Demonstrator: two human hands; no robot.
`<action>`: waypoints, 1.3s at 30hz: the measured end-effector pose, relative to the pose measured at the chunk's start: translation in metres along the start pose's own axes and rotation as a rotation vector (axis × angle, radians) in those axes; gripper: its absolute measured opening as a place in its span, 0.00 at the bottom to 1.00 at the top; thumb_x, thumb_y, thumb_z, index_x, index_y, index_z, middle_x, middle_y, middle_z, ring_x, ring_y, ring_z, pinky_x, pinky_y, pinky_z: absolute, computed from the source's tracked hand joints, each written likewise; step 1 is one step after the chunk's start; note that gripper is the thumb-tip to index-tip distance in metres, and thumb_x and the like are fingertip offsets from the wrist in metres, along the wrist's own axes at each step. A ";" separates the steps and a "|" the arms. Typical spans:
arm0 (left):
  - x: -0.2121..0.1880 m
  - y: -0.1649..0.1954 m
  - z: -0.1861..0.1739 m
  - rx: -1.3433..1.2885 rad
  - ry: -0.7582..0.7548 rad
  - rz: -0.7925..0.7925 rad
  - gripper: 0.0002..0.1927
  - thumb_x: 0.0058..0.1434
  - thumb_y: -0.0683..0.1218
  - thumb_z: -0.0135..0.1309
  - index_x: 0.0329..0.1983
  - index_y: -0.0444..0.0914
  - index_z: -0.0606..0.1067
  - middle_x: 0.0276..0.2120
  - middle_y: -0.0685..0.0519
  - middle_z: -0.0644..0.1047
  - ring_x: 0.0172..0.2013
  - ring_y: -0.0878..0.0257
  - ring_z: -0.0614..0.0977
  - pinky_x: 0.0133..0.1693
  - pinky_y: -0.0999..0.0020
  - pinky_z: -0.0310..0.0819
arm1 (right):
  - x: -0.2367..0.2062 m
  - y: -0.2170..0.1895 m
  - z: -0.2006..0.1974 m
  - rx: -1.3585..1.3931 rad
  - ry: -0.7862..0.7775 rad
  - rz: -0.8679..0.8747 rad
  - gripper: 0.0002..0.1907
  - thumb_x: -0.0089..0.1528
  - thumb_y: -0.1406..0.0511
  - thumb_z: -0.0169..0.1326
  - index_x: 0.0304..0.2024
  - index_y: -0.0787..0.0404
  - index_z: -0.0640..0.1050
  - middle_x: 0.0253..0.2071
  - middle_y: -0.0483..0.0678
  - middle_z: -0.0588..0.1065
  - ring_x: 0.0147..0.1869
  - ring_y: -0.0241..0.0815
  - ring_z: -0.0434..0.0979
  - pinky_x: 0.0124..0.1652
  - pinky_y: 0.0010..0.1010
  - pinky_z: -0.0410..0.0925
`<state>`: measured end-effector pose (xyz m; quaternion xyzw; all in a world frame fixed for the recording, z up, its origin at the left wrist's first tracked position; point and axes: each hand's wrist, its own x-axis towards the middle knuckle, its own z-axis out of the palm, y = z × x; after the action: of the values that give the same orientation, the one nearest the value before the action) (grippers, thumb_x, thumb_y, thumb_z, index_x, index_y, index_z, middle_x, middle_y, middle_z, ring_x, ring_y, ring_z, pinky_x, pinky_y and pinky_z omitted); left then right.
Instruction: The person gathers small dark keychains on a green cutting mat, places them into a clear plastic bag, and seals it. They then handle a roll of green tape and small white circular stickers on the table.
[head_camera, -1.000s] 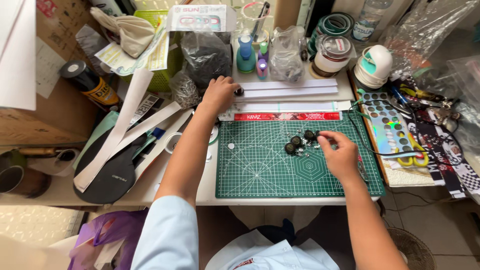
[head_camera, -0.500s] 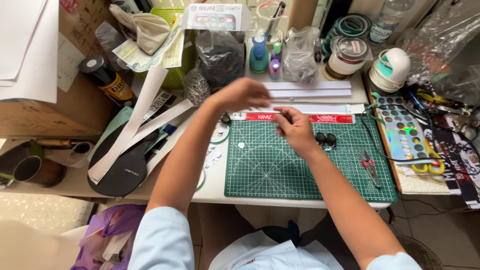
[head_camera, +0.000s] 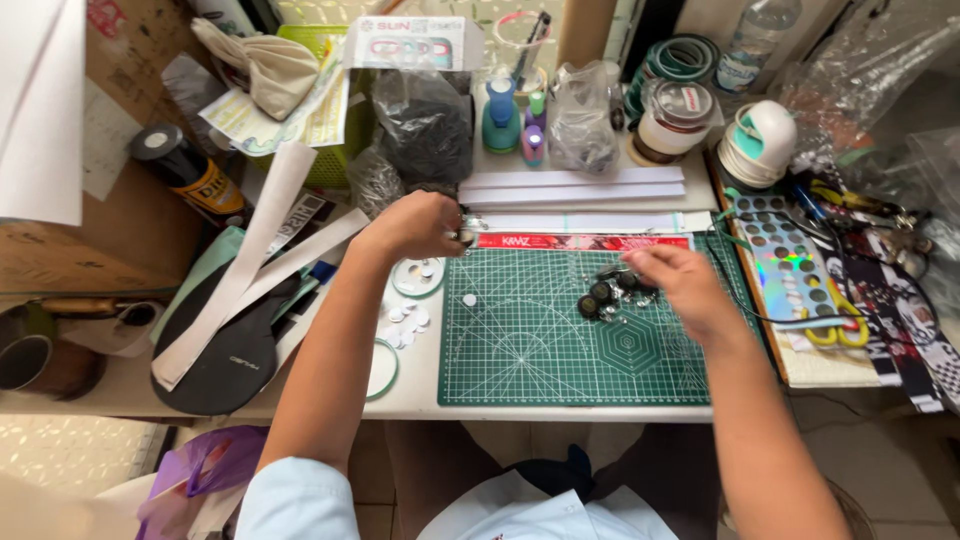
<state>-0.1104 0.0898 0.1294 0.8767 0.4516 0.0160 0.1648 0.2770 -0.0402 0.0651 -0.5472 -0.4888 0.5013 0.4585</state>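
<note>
My worktop (head_camera: 420, 385) carries the green cutting mat (head_camera: 560, 330), which fills its near right portion up to the front edge. Along the mat's far edge lies a red ruler (head_camera: 585, 241), with flat white strips (head_camera: 570, 186) just beyond it toward the back of the worktop. At the right edge sits a holographic sticker sheet (head_camera: 790, 275) with round cut-outs. Left of the mat, near the worktop's left edge, a dark paddle-shaped board (head_camera: 225, 355) lies under two long white strips. The step in hand, as I judge it, is picking small parts from the cluster of small dark round pieces (head_camera: 612, 292), which rests on the mat's far right quarter, just below the ruler. The pieces look black and button-like, mixed with small shiny bits, touching one another in a loose heap. My right hand (head_camera: 680, 285) hovers at the heap's right side, fingers curled down; it is blurred, so I cannot tell whether it grips a piece. My left hand (head_camera: 420, 225) is closed around a small metallic item at the mat's far left corner. The next move calls for a fine fingertip pinch on one piece without scattering the heap.
</note>
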 end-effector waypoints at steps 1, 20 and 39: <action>-0.001 0.008 -0.001 -0.173 0.024 0.076 0.17 0.48 0.50 0.69 0.36 0.34 0.82 0.35 0.47 0.84 0.37 0.54 0.86 0.42 0.59 0.80 | -0.006 -0.002 -0.012 0.002 0.010 -0.020 0.13 0.69 0.62 0.53 0.47 0.65 0.82 0.43 0.48 0.80 0.44 0.35 0.81 0.47 0.27 0.73; 0.063 0.163 0.133 -0.254 0.121 -0.007 0.24 0.53 0.57 0.66 0.47 0.40 0.78 0.40 0.43 0.80 0.42 0.47 0.82 0.44 0.51 0.76 | -0.037 0.021 -0.003 -0.768 0.426 0.074 0.15 0.62 0.57 0.63 0.42 0.62 0.84 0.36 0.52 0.83 0.36 0.42 0.83 0.38 0.33 0.74; 0.037 0.000 0.019 -0.368 0.443 0.125 0.06 0.57 0.41 0.64 0.37 0.36 0.81 0.33 0.46 0.85 0.34 0.57 0.87 0.38 0.63 0.81 | -0.015 -0.023 0.059 -0.561 0.181 -0.348 0.15 0.62 0.60 0.62 0.47 0.61 0.83 0.43 0.48 0.83 0.43 0.39 0.83 0.41 0.31 0.75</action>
<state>-0.0855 0.1144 0.1072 0.8332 0.4113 0.2990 0.2172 0.2161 -0.0520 0.0847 -0.6028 -0.6509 0.2110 0.4104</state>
